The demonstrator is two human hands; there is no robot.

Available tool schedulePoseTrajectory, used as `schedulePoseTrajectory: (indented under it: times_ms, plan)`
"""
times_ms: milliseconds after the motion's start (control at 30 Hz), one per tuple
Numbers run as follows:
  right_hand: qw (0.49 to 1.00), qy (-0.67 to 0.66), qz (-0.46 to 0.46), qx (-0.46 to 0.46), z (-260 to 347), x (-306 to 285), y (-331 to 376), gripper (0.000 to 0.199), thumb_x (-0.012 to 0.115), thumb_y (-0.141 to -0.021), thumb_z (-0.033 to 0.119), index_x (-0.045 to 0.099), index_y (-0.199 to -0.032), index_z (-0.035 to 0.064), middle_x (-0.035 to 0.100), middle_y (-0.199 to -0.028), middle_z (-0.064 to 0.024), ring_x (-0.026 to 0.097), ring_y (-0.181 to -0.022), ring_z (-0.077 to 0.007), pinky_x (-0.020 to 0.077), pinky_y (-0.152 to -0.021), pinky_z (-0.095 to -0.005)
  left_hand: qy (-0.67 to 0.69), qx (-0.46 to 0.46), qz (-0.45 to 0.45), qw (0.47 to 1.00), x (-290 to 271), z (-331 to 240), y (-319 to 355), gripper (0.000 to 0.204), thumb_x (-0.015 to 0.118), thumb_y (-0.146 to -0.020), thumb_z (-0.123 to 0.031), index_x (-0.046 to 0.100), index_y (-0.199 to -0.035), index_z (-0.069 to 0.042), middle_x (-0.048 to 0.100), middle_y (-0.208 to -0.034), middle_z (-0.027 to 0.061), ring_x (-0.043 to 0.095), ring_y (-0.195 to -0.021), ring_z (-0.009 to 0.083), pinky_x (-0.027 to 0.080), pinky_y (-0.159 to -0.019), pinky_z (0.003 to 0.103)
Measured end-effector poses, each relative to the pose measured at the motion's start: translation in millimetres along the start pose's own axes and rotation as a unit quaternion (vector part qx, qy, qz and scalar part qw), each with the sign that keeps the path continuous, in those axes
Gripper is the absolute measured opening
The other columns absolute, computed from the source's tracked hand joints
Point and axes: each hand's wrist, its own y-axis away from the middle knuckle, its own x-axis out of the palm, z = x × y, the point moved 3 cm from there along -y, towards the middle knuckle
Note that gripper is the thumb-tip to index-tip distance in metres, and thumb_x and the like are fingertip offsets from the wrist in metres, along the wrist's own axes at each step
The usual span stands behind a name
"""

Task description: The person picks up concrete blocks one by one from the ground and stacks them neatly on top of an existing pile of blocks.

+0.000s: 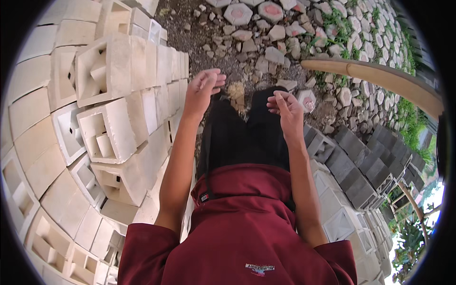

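My left hand [205, 90] is raised in front of me, fingers loosely curved and apart, with nothing in it. Close on its left rises a stack of cream-coloured hollow blocks [137, 66]. My right hand [287, 108] hangs over my right thigh, its fingers half curled and the thumb held out; I see nothing in it. Beside that hand, on the ground, lies a hexagonal paving stone [306, 100] with a reddish centre. Neither hand touches a block or a stone.
Broken stones [273, 56] and dirt cover the ground ahead. A bamboo pole [375, 76] reaches in from the right. Dark grey blocks [365, 156] are stacked at the right, above pale blocks [339, 213]. Hexagonal pavers [237, 14] with grass between them lie farther off.
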Motion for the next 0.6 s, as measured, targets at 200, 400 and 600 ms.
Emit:
schedulePoseTrajectory:
  times_ms: [200,400,600]
  plan:
    - [0.992,-0.087,0.09,0.012,79,59,-86,0.028,0.055,-0.094,0.022,0.056,-0.108,-0.0024,0.064,-0.094,-0.0085,0.061,-0.084,-0.0122,0.0475,-0.073,-0.0241,0.033,-0.019,-0.043,0.998,-19,-25,-91,0.032,0.051,-0.094,-0.025,0.056,-0.115,0.0,0.063,-0.106,0.0138,0.061,-0.098,0.0206,0.049,-0.085,0.033]
    - [0.995,-0.047,0.083,0.008,136,83,-228,0.028,0.056,-0.093,0.02,0.055,-0.11,-0.0025,0.064,-0.093,-0.0083,0.06,-0.083,-0.0115,0.0469,-0.074,-0.0238,0.026,-0.077,-0.036,0.996,-3,-65,-203,0.031,0.049,-0.095,-0.023,0.056,-0.115,0.0,0.063,-0.106,0.0128,0.061,-0.097,0.0195,0.048,-0.086,0.032]
    - [0.995,-0.051,0.068,0.042,215,98,-421,0.026,0.056,-0.093,0.021,0.056,-0.107,-0.0014,0.064,-0.092,-0.007,0.06,-0.08,-0.01,0.0474,-0.071,-0.0231,0.008,-0.135,-0.076,0.988,14,-153,-381,0.032,0.047,-0.096,-0.023,0.054,-0.116,0.0,0.063,-0.108,0.0112,0.06,-0.099,0.0176,0.047,-0.086,0.031]
